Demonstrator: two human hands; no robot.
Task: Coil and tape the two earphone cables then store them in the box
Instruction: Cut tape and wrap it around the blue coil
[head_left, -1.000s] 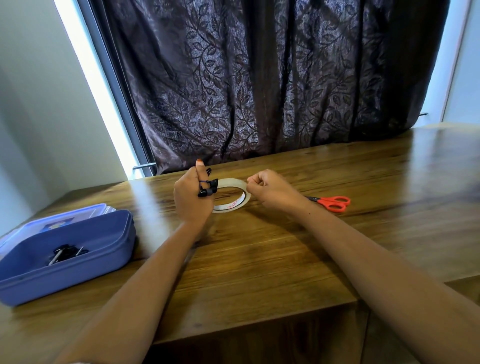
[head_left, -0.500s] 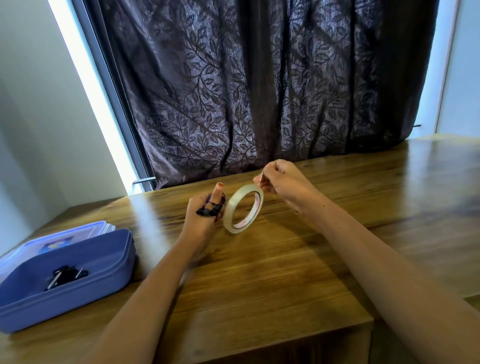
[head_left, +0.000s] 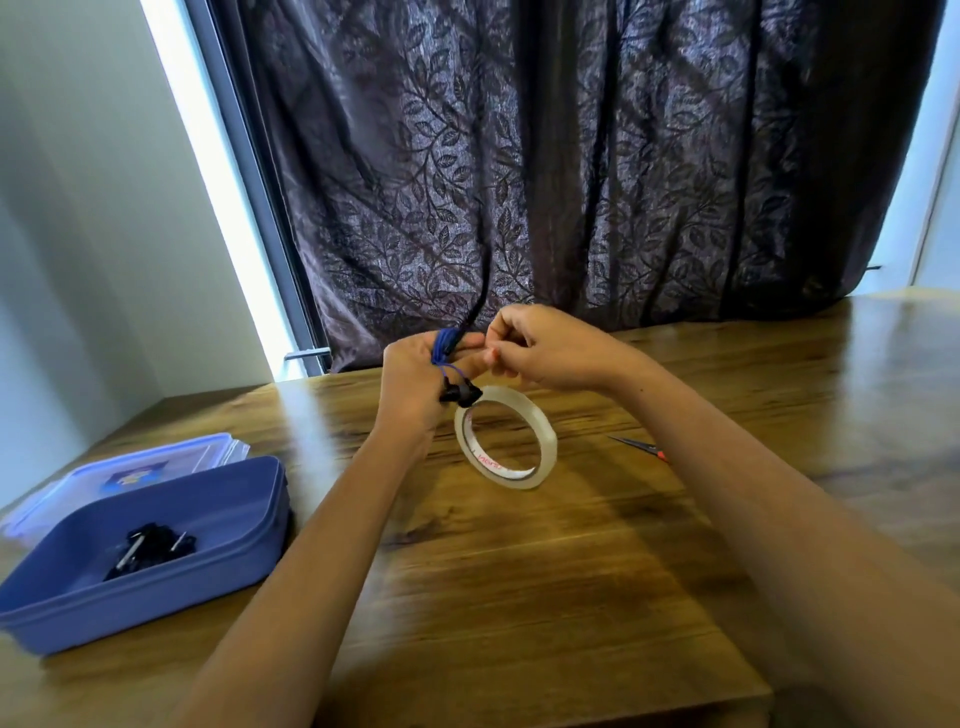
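My left hand (head_left: 413, 382) is raised above the table and shut on a blue earphone cable (head_left: 445, 347) coiled around its fingers. The cable's black earbuds (head_left: 460, 395) dangle below them. My right hand (head_left: 548, 347) meets the left fingertips and pinches the free end of the clear tape. The tape roll (head_left: 545, 441) hangs tilted just beneath both hands. At the left stands the open blue box (head_left: 130, 616), and a black coiled earphone (head_left: 150, 551) lies inside it.
The box's clear lid (head_left: 130, 467) lies behind the box. Orange-handled scissors (head_left: 638, 446) lie on the wooden table (head_left: 519, 597), mostly hidden by my right forearm. A dark curtain hangs behind the table's far edge.
The tape roll was lifted off the table and now hangs under my hands. Both hands rose and came together, with my right fingers now at the coil on my left hand.
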